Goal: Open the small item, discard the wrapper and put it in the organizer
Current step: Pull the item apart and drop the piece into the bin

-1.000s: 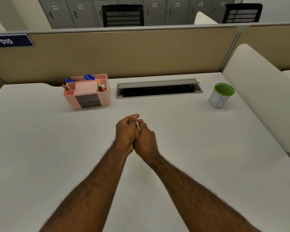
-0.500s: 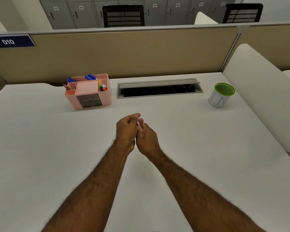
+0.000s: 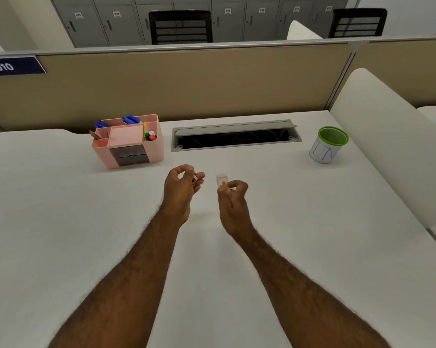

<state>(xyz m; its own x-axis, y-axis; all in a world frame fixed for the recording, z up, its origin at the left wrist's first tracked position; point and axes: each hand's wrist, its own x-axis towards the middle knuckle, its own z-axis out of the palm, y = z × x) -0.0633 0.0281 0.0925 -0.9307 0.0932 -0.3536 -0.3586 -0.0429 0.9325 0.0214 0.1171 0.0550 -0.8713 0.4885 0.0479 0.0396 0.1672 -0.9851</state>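
My left hand (image 3: 180,187) pinches a small pinkish item (image 3: 194,178) between thumb and fingers; most of the item is hidden. My right hand (image 3: 233,197) pinches a clear, crumpled wrapper (image 3: 222,180) that sticks up above the fingertips. The two hands hover apart over the middle of the white desk (image 3: 61,222). The pink organizer (image 3: 129,141) stands at the back left, with blue pens, coloured bits and dark drawers in it. A white cup with a green rim (image 3: 328,144) stands at the back right.
A grey cable slot (image 3: 235,135) with its lid open lies in the desk between organizer and cup. A tan partition (image 3: 186,84) closes the back. A white curved divider (image 3: 387,146) runs along the right side.
My hands were pressed together around the wrapped item; now they have pulled apart, the left holding the small item and the right holding the wrapper.
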